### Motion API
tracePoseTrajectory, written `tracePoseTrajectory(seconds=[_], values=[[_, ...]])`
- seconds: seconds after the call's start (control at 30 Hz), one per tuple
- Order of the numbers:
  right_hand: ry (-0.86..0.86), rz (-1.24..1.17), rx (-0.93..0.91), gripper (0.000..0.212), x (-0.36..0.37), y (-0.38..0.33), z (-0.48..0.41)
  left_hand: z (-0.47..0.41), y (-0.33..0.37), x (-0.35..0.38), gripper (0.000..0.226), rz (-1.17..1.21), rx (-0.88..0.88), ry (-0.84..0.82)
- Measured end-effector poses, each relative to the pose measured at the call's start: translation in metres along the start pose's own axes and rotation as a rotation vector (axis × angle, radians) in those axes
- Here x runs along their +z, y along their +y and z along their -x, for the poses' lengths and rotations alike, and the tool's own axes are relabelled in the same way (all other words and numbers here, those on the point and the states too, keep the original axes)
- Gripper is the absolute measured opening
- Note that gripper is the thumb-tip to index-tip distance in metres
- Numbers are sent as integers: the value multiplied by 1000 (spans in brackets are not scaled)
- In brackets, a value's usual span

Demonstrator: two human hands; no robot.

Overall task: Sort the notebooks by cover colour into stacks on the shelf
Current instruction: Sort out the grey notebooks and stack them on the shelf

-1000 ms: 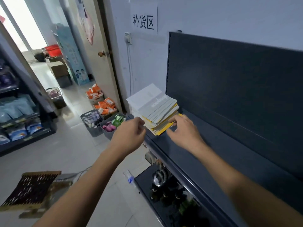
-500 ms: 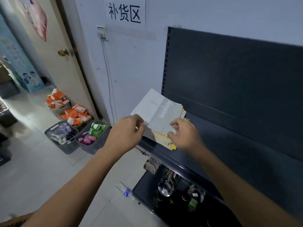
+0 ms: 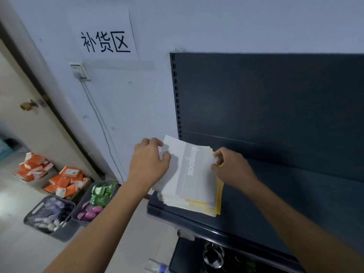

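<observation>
The dark shelf (image 3: pixel 285 198) ran off toward three o'clock from where the person stood, bare along most of its length, with its dark back panel (image 3: pixel 275 99) rising behind it. On the floor at about eight o'clock sat two grey baskets (image 3: pixel 59 229) of small packets.

The stack of notebooks (image 3: pixel 195 186) lay at twelve o'clock, right at the shelf's left end. White and grey covers were on top. Yellow covers (image 3: pixel 219 196) showed along its three and six o'clock edges, so it looked to me unsorted. The pile was loosely fanned, and its nine o'clock side seemed to reach the shelf's end or jut past it. A tug on the top cover could have dragged the slippery ones beneath off toward the floor. A grip taking too deep a bite could also have lifted two colours together.

The left hand (image 3: pixel 149 162) sat at the stack's ten o'clock corner. Its grip curled over the edge of the top white cover, with the fingertips (image 3: pixel 166 155) pressed on it. The right hand (image 3: pixel 231 170) was at the two o'clock edge. Its grip was narrowed to a thumb-and-forefinger pinch on the covers' edges, though I could not tell how many.
</observation>
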State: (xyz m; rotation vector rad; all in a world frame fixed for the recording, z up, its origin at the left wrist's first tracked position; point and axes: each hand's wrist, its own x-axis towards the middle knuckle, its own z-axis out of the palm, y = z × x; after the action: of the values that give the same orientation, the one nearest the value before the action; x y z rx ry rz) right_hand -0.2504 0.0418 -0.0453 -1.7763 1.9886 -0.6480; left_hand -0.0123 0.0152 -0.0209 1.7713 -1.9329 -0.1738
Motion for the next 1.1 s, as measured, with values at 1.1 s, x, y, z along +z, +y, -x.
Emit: tracePoseTrajectory(seconds=[1.1], values=[[50,-443,441,38,51,-39,-3,-44,-22,22,50,102,-205,-425]])
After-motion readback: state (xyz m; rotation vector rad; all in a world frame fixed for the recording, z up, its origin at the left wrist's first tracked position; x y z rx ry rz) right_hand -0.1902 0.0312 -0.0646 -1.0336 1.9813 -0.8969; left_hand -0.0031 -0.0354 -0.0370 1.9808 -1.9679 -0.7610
